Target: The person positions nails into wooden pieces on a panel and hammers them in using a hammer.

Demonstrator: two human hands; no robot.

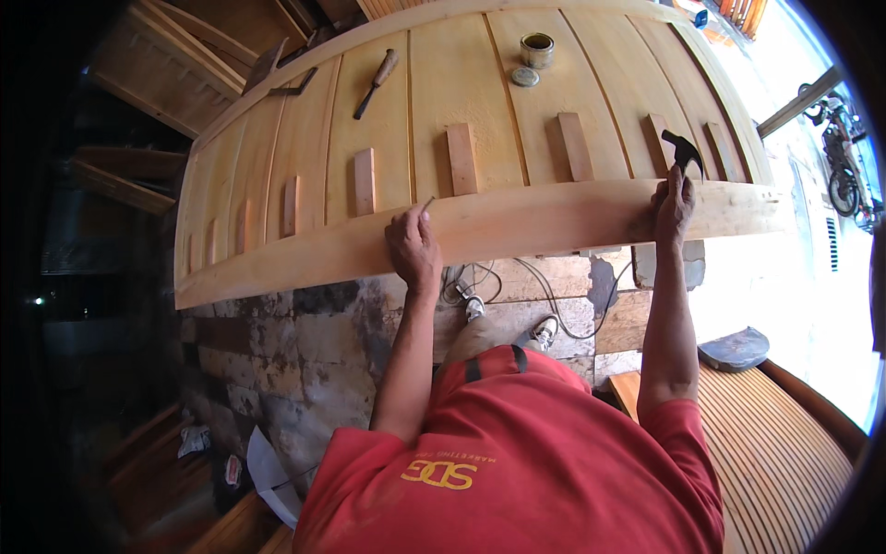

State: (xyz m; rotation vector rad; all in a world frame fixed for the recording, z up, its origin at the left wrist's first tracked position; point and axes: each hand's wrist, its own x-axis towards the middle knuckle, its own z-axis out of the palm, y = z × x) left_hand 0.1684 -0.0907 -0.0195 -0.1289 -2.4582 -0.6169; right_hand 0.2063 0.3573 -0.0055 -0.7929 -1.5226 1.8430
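My left hand (414,246) rests at the middle of a long pale wooden board (547,211), its fingers closed around a small thin stick-like piece (429,203) whose tip shows above the thumb. My right hand (673,204) grips a claw hammer (684,151) near its head, over the right part of the board; the handle is mostly hidden. Beyond the board lies a large grooved wooden panel (450,76). Several short wooden blocks (462,159) stick out from the board's far side over the panel. A chisel with a wooden handle (378,82) lies on the panel.
An open tin can (537,50) and its round lid (525,77) stand toward the panel's far side. A dark angled metal tool (299,84) lies at left. Cables (554,298) run over the tiled floor by my feet. A slatted wooden piece (768,443) is at right.
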